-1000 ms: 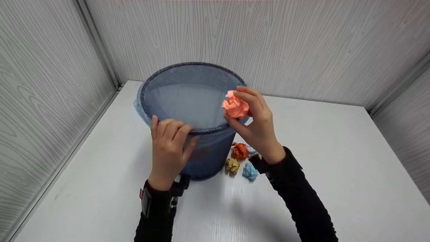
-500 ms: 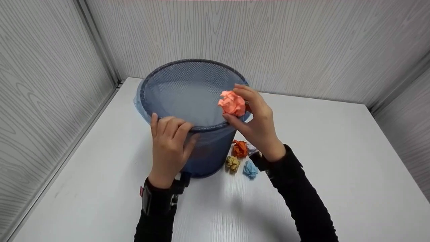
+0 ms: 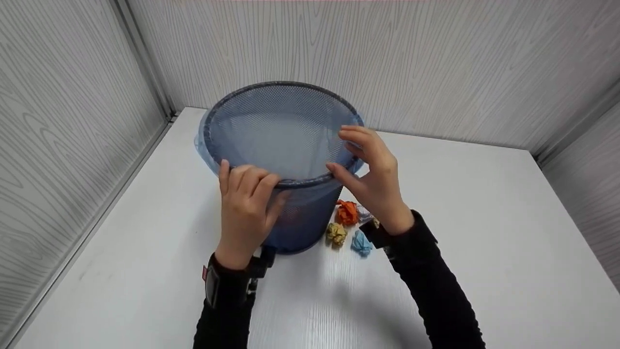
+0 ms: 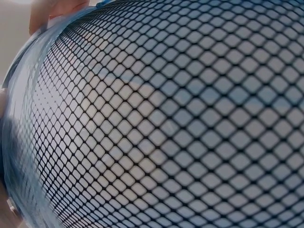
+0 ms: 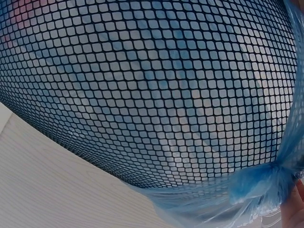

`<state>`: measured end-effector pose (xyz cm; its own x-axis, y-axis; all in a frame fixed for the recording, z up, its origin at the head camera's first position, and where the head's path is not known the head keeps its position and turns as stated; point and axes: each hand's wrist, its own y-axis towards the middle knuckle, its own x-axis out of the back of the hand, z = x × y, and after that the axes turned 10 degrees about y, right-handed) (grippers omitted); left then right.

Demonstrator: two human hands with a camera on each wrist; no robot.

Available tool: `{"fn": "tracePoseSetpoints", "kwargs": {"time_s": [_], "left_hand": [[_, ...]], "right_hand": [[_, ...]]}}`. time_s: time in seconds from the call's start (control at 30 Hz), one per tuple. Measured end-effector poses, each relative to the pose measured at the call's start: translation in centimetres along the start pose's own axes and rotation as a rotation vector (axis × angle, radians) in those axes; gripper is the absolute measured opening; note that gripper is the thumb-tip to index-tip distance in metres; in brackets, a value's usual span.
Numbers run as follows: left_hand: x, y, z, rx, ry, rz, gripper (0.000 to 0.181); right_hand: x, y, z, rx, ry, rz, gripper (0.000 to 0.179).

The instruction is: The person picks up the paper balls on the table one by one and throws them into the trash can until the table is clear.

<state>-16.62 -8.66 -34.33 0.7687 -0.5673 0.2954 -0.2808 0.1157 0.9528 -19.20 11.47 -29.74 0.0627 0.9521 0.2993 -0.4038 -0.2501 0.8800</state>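
Note:
A dark mesh wastebasket lined with a thin blue plastic bag stands on the white table. My left hand grips its near rim, fingers hooked over the top and thumb outside. My right hand is at the rim's right side, thumb and fingers spread apart with nothing between them. Through the mesh, a pinkish patch shows inside the basket in the right wrist view. There, the bag is bunched into a knot beside fingertips at the frame's edge.
Right of the basket's base lie several crumpled paper balls: an orange one, a yellow one, a light blue one and a whitish one partly behind my right wrist. Wood-grain panels enclose the table at the back and sides.
My right hand has let go of the crumpled pink paper ball, which has dropped from between its fingers over the basket opening. The left hand keeps its grip on the rim.

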Motion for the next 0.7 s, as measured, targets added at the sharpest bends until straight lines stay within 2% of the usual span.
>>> {"fn": "tracePoseSetpoints", "kwargs": {"time_s": [0.2, 0.37, 0.57, 0.7], "left_hand": [[0.0, 0.0, 0.0, 0.000, 0.005, 0.000, 0.028], [0.1, 0.0, 0.0, -0.001, 0.005, 0.001, 0.028], [0.0, 0.1, 0.0, -0.008, 0.000, 0.002, 0.028], [0.0, 0.1, -0.1, -0.006, -0.005, -0.003, 0.028]], "right_hand": [[0.1, -0.9, -0.1, 0.032, 0.042, -0.070, 0.043], [0.3, -2.6, -0.4, 0.055, 0.080, -0.135, 0.046], [0.6, -5.0, -0.6, 0.025, 0.080, -0.185, 0.046], [0.8, -6.4, -1.1, -0.012, 0.074, -0.170, 0.044]]}}
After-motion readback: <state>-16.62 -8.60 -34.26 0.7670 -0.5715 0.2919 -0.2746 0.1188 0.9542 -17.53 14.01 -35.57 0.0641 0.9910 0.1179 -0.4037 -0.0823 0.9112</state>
